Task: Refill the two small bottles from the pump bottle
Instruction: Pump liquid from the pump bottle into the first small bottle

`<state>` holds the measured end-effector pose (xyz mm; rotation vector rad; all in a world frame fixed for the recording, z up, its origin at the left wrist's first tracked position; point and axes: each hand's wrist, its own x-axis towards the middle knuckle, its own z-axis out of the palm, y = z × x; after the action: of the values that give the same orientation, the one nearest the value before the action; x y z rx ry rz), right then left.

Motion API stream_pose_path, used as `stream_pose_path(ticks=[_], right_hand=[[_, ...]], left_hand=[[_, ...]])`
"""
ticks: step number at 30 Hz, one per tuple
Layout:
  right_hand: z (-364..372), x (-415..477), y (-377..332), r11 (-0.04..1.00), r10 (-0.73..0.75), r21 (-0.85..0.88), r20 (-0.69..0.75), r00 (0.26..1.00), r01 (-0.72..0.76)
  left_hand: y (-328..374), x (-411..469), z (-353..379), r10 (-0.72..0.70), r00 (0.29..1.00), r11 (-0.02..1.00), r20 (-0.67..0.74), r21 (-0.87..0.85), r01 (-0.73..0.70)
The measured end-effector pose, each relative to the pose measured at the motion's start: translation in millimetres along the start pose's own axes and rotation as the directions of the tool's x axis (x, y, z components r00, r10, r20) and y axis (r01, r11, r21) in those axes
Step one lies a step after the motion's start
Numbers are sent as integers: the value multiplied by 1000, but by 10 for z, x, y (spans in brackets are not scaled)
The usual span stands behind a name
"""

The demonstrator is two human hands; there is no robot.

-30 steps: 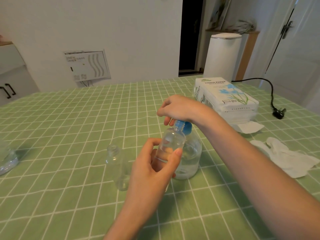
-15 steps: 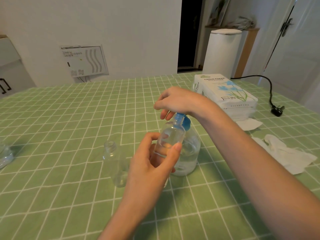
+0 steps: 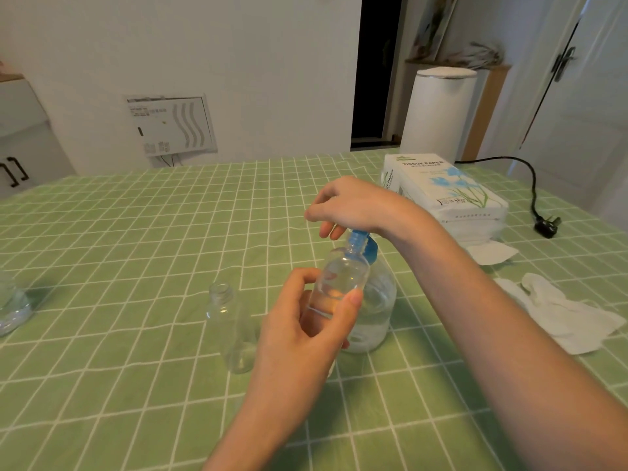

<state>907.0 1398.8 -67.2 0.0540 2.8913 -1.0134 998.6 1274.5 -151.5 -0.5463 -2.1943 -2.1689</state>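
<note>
My left hand (image 3: 306, 328) grips a small clear bottle (image 3: 341, 282) and holds it tilted with its mouth up against the blue pump nozzle. The pump bottle (image 3: 375, 311), clear with a blue pump head (image 3: 362, 244), stands on the table behind it. My right hand (image 3: 353, 207) rests on top of the pump head, fingers curled over it. A second small clear bottle (image 3: 234, 331) stands upright and uncapped just left of my left hand.
The table has a green checked cloth (image 3: 136, 266). A tissue paper pack (image 3: 445, 195) lies at the right rear, crumpled white tissues (image 3: 574, 314) at the right, a black plug and cord (image 3: 545, 226) further right. A clear glass object (image 3: 12, 305) sits at the left edge.
Both hands and the bottles keep the same hold; only the view has shifted slightly.
</note>
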Motion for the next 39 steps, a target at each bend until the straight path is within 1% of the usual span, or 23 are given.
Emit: stream_pose_path(ticks=[11, 20, 26, 33, 39], right_hand=[[61, 23, 31, 999, 36, -8, 57, 998, -36], [-16, 23, -19, 999, -6, -46, 14, 1000, 7], [10, 27, -25, 999, 6, -44, 38, 999, -4], [73, 20, 36, 1000, 25, 17, 66, 997, -26], [40, 24, 28, 1000, -18, 9, 38, 999, 18]], left_hand=[[-23, -3, -7, -30, 1000, 999, 1, 10, 30], [-7, -4, 0, -10, 1000, 999, 5, -41, 10], [-2, -3, 1, -3, 1000, 998, 13, -59, 4], [-15, -15, -17, -13, 1000, 1000, 21, -8, 13], [-47, -4, -4, 1, 1000, 1000, 15, -9, -1]])
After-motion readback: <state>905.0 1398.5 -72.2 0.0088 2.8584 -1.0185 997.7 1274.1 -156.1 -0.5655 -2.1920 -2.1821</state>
